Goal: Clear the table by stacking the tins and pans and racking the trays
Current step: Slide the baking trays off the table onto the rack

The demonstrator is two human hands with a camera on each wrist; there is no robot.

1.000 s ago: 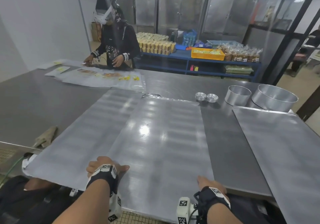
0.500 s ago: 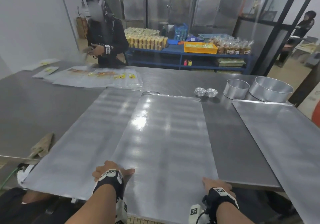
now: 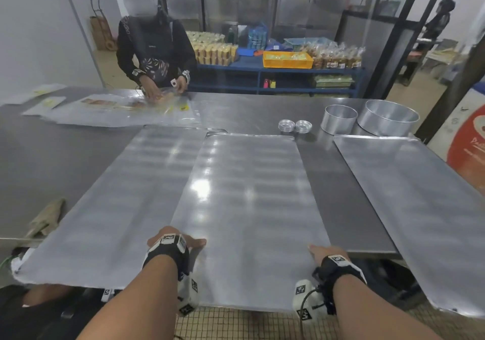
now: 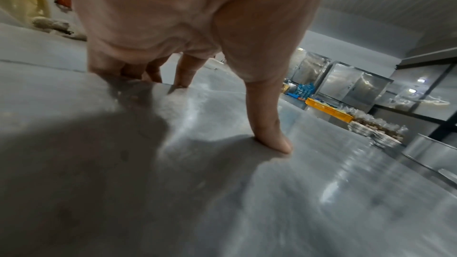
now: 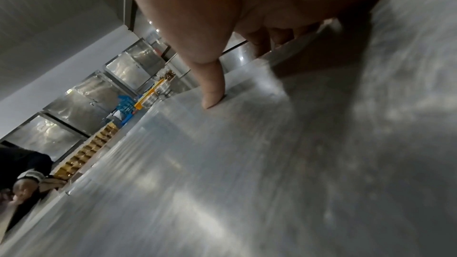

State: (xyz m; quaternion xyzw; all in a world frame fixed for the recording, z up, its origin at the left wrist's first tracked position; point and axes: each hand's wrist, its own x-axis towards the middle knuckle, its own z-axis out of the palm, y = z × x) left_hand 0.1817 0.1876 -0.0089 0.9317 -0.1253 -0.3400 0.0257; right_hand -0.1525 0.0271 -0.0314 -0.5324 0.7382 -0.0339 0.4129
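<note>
Three flat metal trays lie on the steel table (image 3: 341, 195). The middle tray (image 3: 246, 208) overlaps the left tray (image 3: 105, 208), and its near end hangs over the table's front edge. My left hand (image 3: 178, 240) grips its left edge and my right hand (image 3: 322, 251) its right edge. The wrist views show each thumb (image 4: 269, 124) (image 5: 212, 89) pressed on top with the fingers curled over the rim. The right tray (image 3: 425, 208) lies apart. Two stacks of small tins (image 3: 295, 125) and two round pans (image 3: 339, 119) (image 3: 388, 120) stand at the back right.
Another person (image 3: 154, 51) handles plastic sheets (image 3: 118, 114) at the table's far left. A folded cloth (image 3: 46, 219) lies near the left front edge. Blue shelves with an orange crate (image 3: 287, 60) stand behind the table, and tiled floor shows below the overhanging tray.
Both hands keep their hold on the middle tray's edges. My view has shifted, and the person at the far side has moved right along the table.
</note>
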